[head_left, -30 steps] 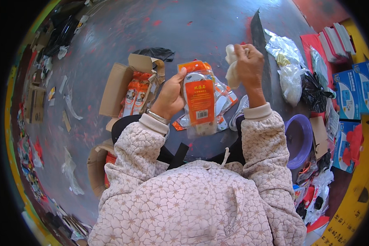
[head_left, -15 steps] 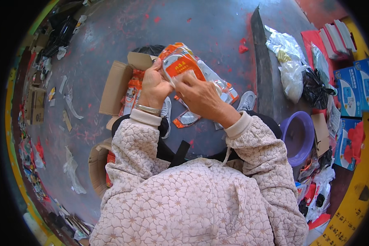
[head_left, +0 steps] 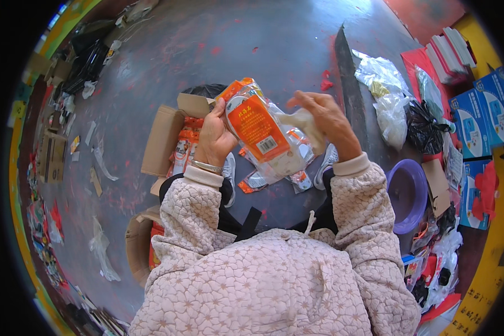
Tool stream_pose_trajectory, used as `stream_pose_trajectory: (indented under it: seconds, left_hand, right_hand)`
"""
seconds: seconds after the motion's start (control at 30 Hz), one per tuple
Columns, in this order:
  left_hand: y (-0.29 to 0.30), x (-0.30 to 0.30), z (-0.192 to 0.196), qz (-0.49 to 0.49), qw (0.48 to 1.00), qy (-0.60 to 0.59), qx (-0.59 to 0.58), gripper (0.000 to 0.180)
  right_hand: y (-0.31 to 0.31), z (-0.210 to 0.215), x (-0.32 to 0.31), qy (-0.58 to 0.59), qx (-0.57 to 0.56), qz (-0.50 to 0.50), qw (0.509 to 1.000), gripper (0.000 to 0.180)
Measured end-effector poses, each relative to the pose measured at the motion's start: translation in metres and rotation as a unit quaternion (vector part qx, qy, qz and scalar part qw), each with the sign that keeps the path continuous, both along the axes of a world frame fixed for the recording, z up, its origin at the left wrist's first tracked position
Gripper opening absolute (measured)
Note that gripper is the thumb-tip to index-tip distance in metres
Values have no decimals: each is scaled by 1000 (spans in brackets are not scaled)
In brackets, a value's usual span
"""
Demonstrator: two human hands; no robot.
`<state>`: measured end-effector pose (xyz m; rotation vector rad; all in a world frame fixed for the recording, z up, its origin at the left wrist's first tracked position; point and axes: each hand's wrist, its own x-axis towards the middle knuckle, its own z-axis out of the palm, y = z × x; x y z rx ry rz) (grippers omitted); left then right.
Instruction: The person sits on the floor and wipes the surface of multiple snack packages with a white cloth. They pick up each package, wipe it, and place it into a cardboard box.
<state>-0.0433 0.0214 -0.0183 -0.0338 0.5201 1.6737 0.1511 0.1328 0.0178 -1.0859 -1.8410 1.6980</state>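
My left hand [head_left: 217, 134] grips the left edge of an orange-and-clear plastic packet [head_left: 257, 127] printed with a barcode. Its thumb lies along the packet's upper corner, and something pale shows through the clear lower end. To the right, my right hand [head_left: 331, 124] is raised beside the packet, slightly blurred. A soft, cream-coloured, cloth-like piece [head_left: 308, 123] hangs from that hand toward the packet; its exact kind is unclear. More flat orange-and-clear packets [head_left: 301, 180] lie on the floor between my shoes, partly hidden behind the held one.
An open carton [head_left: 162, 140] with orange packets stands at left, another carton [head_left: 137, 241] nearer me. At right are a purple basin [head_left: 407, 196], clear plastic bags [head_left: 390, 112], a black bag [head_left: 425, 127] and blue boxes [head_left: 490, 112]. Scraps litter the left floor.
My right hand has moved off the packet to the right, and the cream piece now shows beside it. The packet has dropped lower and its printed face is more exposed. My left hand keeps its grip.
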Motion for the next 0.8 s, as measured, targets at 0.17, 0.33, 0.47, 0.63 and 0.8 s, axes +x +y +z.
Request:
stream_pose_trajectory:
  seconds: [0.17,0.33,0.47,0.63,0.8]
  left_hand:
    - [2,12,-12,-31,999,-12,0,42]
    - [0,15,-4,-53,996,-27,63,46]
    - [-8,18,-13,-142,982,-74,95,53]
    - [-19,42,-14,-153,982,-95,64,41]
    - [-15,46,-20,-113,993,-47,-2,32]
  right_hand:
    - [-10,-17,-15,18,-43,128,991,25]
    - [-10,-15,-12,137,-238,45,960,18]
    - [-6,-14,-12,182,-311,-31,933,16]
    - [-4,-24,-16,188,-291,-78,935,15]
    - [-5,-28,-12,101,-114,-72,986,19]
